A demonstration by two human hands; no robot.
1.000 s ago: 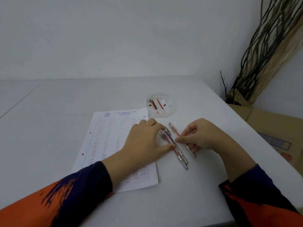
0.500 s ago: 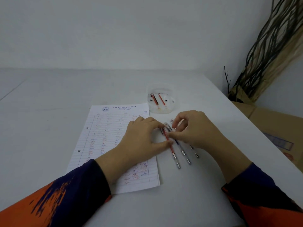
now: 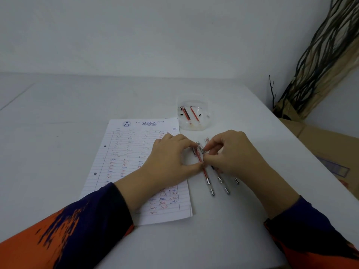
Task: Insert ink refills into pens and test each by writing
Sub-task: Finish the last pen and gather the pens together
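Note:
Several clear pens lie side by side on the white table point(image 3: 58, 133), tips toward me. My left hand point(image 3: 171, 162) pinches the red-ink pen point(image 3: 205, 173) at its upper end. My right hand point(image 3: 233, 154) grips the same pen's cap end with thumb and forefinger and covers most of the neighbouring pens point(image 3: 223, 183). A lined sheet point(image 3: 128, 152) filled with red and blue test scribbles lies under my left wrist. A clear plastic tub point(image 3: 194, 115) behind the pens holds red refills and small black caps.
A cardboard box point(image 3: 326, 144) stands off the table's right edge, with a bundle of dry twigs point(image 3: 320, 55) leaning in the corner behind it. A white wall runs along the back of the table.
Both hands have closed in on the red-ink pen's upper end. The pens have spread slightly and shifted toward me; the camera has tilted a little.

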